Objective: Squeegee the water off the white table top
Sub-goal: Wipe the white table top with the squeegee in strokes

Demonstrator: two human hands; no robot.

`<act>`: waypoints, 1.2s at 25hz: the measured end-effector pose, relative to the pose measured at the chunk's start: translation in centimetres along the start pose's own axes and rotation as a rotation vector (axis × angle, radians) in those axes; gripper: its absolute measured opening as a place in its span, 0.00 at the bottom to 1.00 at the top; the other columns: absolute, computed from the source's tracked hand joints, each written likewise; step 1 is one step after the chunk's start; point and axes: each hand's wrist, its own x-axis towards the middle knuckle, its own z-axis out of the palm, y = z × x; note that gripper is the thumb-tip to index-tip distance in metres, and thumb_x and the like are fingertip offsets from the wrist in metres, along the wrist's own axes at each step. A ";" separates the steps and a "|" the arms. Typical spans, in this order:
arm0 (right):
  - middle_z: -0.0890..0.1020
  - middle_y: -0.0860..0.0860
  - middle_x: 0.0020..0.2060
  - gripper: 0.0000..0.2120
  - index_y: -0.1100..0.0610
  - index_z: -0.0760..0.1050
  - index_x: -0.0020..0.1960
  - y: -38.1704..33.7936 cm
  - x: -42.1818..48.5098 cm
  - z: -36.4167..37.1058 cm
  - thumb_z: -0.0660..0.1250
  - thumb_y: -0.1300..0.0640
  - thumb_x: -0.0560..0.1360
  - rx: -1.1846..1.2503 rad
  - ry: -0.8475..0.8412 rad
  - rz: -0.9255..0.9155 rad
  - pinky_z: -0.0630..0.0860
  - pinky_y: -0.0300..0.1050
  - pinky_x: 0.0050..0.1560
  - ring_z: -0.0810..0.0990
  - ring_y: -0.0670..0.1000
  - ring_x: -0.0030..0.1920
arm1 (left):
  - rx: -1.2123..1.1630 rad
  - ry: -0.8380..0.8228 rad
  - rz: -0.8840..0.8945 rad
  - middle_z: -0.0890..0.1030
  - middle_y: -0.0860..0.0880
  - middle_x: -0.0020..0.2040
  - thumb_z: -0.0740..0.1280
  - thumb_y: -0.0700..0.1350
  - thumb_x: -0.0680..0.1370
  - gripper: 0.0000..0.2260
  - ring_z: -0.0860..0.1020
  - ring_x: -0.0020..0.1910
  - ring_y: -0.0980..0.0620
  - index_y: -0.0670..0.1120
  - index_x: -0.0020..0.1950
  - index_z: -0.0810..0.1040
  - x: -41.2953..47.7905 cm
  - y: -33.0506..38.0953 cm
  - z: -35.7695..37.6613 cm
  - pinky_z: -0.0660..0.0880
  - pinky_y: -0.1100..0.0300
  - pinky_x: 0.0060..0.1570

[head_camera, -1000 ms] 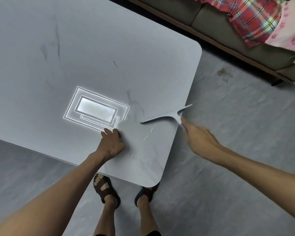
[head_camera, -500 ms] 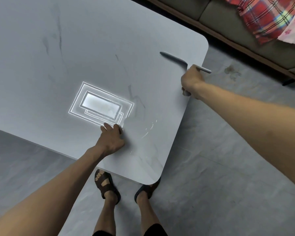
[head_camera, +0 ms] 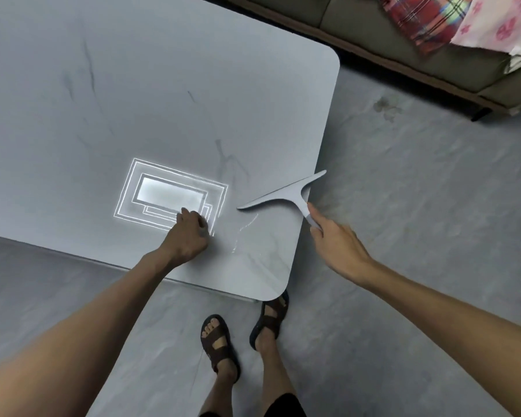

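squeegee [head_camera: 283, 195] handle end hidden inside right hand [head_camera: 337, 245]; blade-to-surface contact hard to judge. t-shaped, white, smooth. blade's long axis runs diagonally across right edge of table top [head_camera: 163, 94], far tip overhanging floor [head_camera: 418, 212], near tip over table. right hand closed around handle. left hand [head_camera: 188, 236] rests on table left of squeegee, fingers curled, holding nothing. thin glinting water streaks [head_camera: 244, 228] just below blade. table glossy, grey-veined, rounded corners.

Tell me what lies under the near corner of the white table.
Under the white table's near corner, a sandalled foot shows, its toes tucked beneath the top. Grey floor surrounds it. Table legs and anything farther beneath are hidden by the top.
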 end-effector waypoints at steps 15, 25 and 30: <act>0.81 0.57 0.58 0.19 0.41 0.66 0.71 7.5 -5.3 -3.0 0.54 0.50 0.80 -0.341 -0.018 0.068 0.77 0.52 0.52 0.80 0.63 0.54 | -0.120 0.029 -0.002 0.72 0.51 0.41 0.60 0.34 0.70 0.15 0.72 0.36 0.54 0.48 0.52 0.67 -7.2 -3.0 3.7 0.64 0.59 0.31; 0.83 0.53 0.48 0.22 0.41 0.54 0.76 -5.4 -2.4 4.0 0.45 0.42 0.82 -0.699 -0.212 -0.873 0.74 0.50 0.40 0.81 0.59 0.45 | -0.498 0.430 -0.277 0.71 0.53 0.36 0.58 0.38 0.75 0.08 0.73 0.33 0.46 0.46 0.53 0.69 -8.6 -5.8 2.3 0.68 0.56 0.32; 0.82 0.54 0.48 0.22 0.43 0.55 0.77 -11.2 -0.2 10.2 0.47 0.46 0.84 -0.726 -0.245 -0.987 0.66 0.46 0.38 0.79 0.58 0.44 | -0.458 0.484 -0.318 0.75 0.46 0.39 0.58 0.42 0.67 0.13 0.72 0.35 0.45 0.47 0.51 0.67 -8.9 -9.1 1.8 0.65 0.55 0.30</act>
